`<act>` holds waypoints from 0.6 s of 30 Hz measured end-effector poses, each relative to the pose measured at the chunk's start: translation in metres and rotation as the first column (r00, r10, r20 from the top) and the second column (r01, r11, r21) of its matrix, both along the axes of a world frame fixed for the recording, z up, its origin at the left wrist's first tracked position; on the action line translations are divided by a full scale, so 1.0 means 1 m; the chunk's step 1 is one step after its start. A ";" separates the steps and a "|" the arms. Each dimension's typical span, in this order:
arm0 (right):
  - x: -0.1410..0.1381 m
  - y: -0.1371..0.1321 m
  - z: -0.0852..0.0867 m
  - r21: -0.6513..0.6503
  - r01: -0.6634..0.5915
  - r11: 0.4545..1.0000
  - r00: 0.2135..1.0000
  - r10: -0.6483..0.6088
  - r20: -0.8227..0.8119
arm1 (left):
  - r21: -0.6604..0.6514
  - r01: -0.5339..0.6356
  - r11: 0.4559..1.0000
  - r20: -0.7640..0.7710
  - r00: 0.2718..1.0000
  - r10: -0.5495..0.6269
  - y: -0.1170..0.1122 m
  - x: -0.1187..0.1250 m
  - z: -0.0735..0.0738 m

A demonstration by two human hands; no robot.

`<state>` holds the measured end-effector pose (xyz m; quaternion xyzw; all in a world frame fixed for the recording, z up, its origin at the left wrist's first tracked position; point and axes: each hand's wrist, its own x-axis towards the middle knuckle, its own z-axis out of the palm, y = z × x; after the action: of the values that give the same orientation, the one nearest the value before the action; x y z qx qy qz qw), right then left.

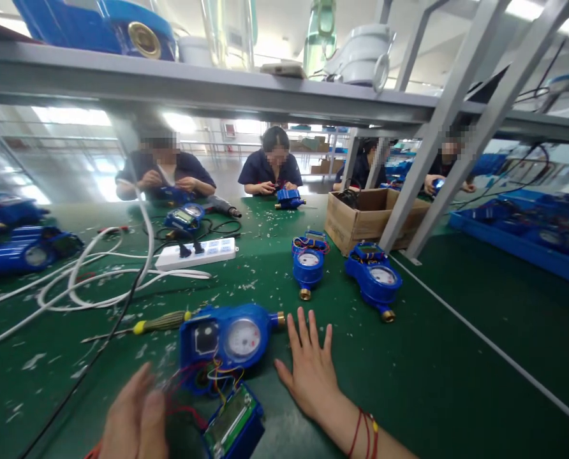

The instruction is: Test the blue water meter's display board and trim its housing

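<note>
While near meter (243, 338), right fingers (304, 330) apart.

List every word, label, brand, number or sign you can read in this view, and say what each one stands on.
None can be read with certainty.
Nearest blue meter: dial print, too small and blurred.
Two blue meters farther back: dial markings, too small to read.
Green display board: no characters can be made out.
Cardboard box: no legible print.
White power strip: no legible label.
</note>
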<state>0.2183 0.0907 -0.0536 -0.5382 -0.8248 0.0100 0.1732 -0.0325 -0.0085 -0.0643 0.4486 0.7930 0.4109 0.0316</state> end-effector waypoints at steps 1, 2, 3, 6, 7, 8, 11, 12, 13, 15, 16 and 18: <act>0.000 0.000 0.000 0.000 -0.001 1.000 1.000 0.001 -0.003 | 0.007 0.028 1.000 0.048 0.998 -0.028 0.002 0.011 0.007; 0.000 0.000 -0.001 0.000 -0.002 1.000 1.000 0.002 -0.004 | 0.008 0.063 0.998 0.085 0.994 -0.063 0.004 0.022 0.013; 0.000 0.000 -0.001 0.000 -0.004 1.000 1.000 0.004 -0.005 | 0.005 0.106 0.994 0.109 0.988 -0.106 0.006 0.032 0.018; 0.000 -0.001 0.000 -0.007 -0.005 1.000 1.000 0.005 -0.006 | -0.046 0.181 0.982 0.093 0.980 -0.176 0.013 0.053 0.022; -0.001 -0.001 0.001 -0.013 -0.007 1.000 1.000 0.007 -0.009 | -0.059 0.180 0.982 0.079 0.981 -0.175 0.015 0.056 0.019; -0.002 -0.002 0.001 -0.018 -0.015 1.000 1.000 0.015 -0.012 | -0.058 0.172 0.983 0.048 0.984 -0.169 0.018 0.057 0.015; -0.008 -0.004 0.004 -0.024 -0.116 0.993 0.993 0.115 -0.021 | -0.001 0.155 0.988 -0.100 0.983 -0.155 0.028 0.056 0.002; -0.011 -0.004 0.004 -0.020 -0.157 0.987 0.987 0.157 -0.020 | 0.014 0.156 0.988 -0.142 0.978 -0.152 0.031 0.055 -0.001; -0.014 -0.003 0.004 -0.014 -0.187 0.982 0.982 0.186 -0.015 | 0.020 0.158 0.987 -0.170 0.974 -0.152 0.034 0.055 -0.003; -0.021 0.001 0.002 0.001 -0.199 0.980 0.980 0.199 -0.004 | 0.014 0.163 0.986 -0.179 0.971 -0.158 0.041 0.057 -0.004; -0.025 0.004 0.001 0.006 -0.187 0.982 0.982 0.187 0.000 | 0.010 0.169 0.986 -0.171 0.971 -0.165 0.043 0.059 -0.004; -0.031 0.012 -0.002 0.011 -0.161 0.987 0.987 0.161 0.002 | 0.001 0.183 0.983 -0.157 0.971 -0.180 0.050 0.062 -0.001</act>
<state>0.1876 0.1025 -0.0560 -0.4687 -0.8658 0.0191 0.1741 0.0295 0.0413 -0.0650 0.5504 0.7454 0.3762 0.0034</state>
